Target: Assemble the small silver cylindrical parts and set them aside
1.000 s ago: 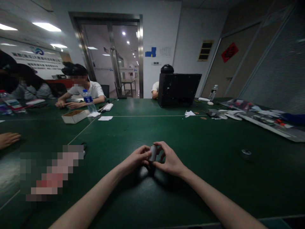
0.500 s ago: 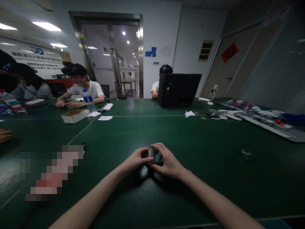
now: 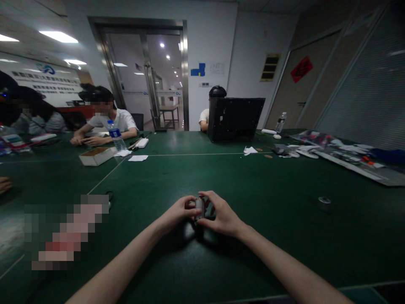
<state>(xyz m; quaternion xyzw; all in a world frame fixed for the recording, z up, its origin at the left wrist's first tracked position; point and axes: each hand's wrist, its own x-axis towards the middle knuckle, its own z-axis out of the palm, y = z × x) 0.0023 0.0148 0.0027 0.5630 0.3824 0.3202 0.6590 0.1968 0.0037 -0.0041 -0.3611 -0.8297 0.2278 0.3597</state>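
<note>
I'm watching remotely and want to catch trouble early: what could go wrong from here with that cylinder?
The small metal cylinder is held only by the fingers of the left hand and right hand, so it could slip. Its rounded shape means it might then roll across the green tabletop. The fingers also hide much of it, so a fault could go unseen from this camera.

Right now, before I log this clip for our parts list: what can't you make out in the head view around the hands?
- Small silver metal cylinder: the left hand and right hand hide much of it; any marking is too small to read.
- Pixelated pink-and-red object at lower left: mosaic blur hides what it is.
- Small round metal piece at right: too small and dim to identify.
- Black boxy case: it hides the seated person's front.
</note>
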